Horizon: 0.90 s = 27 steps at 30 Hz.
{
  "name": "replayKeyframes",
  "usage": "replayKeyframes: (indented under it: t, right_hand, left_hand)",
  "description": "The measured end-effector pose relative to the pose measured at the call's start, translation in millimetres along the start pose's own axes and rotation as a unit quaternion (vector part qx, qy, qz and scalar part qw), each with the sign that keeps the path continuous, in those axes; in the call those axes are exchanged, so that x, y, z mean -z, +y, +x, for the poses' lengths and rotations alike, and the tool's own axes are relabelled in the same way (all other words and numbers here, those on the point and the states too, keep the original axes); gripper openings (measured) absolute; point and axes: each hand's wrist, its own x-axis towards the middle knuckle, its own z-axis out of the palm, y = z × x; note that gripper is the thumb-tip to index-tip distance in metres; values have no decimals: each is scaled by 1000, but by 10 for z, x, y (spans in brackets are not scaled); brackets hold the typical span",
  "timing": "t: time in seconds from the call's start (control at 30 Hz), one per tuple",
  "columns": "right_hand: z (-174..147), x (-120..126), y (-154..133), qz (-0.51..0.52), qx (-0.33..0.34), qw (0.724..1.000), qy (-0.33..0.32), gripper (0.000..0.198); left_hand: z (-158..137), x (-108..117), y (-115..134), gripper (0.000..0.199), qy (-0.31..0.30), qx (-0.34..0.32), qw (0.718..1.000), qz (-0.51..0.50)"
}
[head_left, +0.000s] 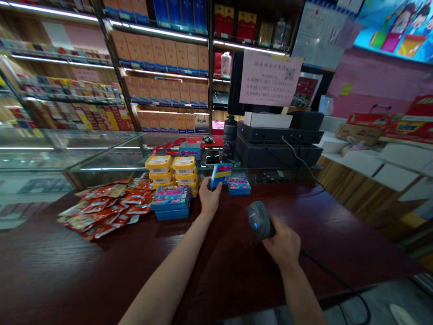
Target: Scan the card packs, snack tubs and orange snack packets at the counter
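– What is being held?
– A small blue box [221, 175] is pinched in the nearly closed left hand [210, 197], near the far edge of the table [223, 257]; a scanner [259, 219] is gripped by the curled right hand [283, 242].
– And nearby?
– A larger blue stack [171, 203] is set before yellow tubs [158, 164]; a smaller blue stack [239, 186] is placed just right of the small blue box.

The scanner [259, 220] looks matt plastic; the counter [223, 257], glossy wood; the packets [104, 205], shiny crinkled film.
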Motion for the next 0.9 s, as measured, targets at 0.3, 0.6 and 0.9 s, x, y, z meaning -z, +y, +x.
replayKeyframes:
  t: [0.3, 0.6, 0.9]
  right_hand:
    - [3, 16, -20, 32, -42, 996, 68, 36]
    - [3, -27, 12, 37, -11, 997, 69, 33]
    - [9, -34, 17, 36, 4, 996, 76, 32]
  left_hand:
    - [264, -223, 158, 27, -212, -313, 851, 365]
    - [10, -382, -256, 34, -287, -252, 838, 390]
    - [20, -382, -415, 14, -151, -86, 947, 268]
